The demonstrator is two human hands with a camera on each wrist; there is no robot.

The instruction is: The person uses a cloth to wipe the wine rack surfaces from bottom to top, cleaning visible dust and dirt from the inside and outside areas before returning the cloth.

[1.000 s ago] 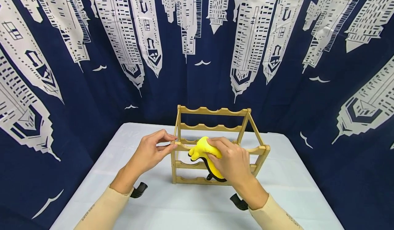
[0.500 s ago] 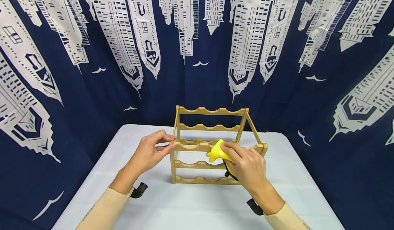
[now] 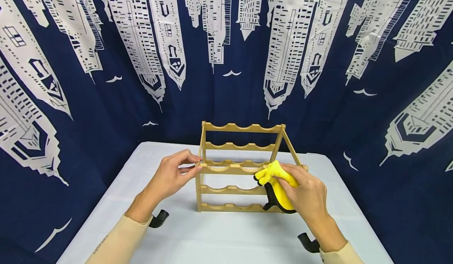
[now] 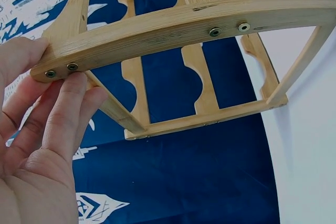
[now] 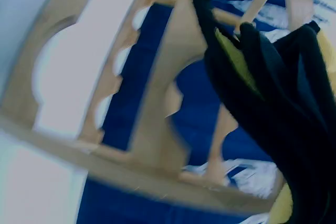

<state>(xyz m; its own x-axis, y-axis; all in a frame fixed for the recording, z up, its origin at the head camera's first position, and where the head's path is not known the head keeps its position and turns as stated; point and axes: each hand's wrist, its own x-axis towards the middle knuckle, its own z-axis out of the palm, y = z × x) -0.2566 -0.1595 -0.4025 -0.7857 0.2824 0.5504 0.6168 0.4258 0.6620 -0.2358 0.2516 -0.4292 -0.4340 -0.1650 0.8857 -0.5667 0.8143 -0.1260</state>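
A light wooden wine rack (image 3: pixel 231 169) with scalloped rails stands upright on the table. My left hand (image 3: pixel 173 177) pinches its upper front left corner; in the left wrist view, the fingers (image 4: pixel 65 108) grip the end of the side bar (image 4: pixel 168 27), by two screw heads. My right hand (image 3: pixel 307 193) holds a bunched cloth (image 3: pixel 281 177), yellow on one face and black on the other, at the right part of the top front rail. In the right wrist view, the cloth's black folds (image 5: pixel 262 93) hang over the blurred rack (image 5: pixel 163 82), and that hand is hidden.
A white cover lies on the table (image 3: pixel 212 240). Behind and beside it hangs a dark blue curtain (image 3: pixel 226 99) printed with white buildings and birds. Black camera mounts (image 3: pixel 308 242) sit below both wrists.
My right hand has slid the cloth rightward along the rack's top front rail, from its middle to near its right end. My left hand keeps its grip on the left corner.
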